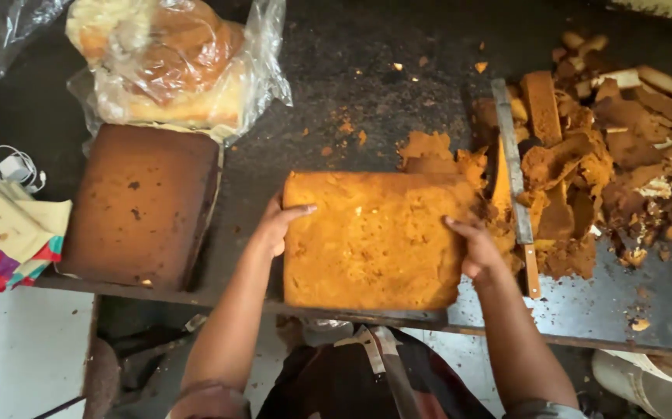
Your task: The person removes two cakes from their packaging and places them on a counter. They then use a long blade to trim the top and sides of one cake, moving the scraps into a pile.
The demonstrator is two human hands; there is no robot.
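A rectangular golden-orange cake slab [371, 237] lies flat on the dark worktable [351, 85] near its front edge. My left hand [278, 225] grips the slab's left edge, thumb lying on top. At the slab's right edge, my right hand [475, 248] holds on with fingers over the crumbly side. A long knife [516, 182] with a wooden handle rests just right of my right hand, its blade pointing away from me and lying among cake trimmings.
A darker brown cake slab [142, 206] sits at the left. Behind it is a clear plastic bag of cakes [173, 62]. A heap of brown crust trimmings [607, 155] covers the right. A colourful packet [10, 229] and a white cable [18, 167] lie at far left.
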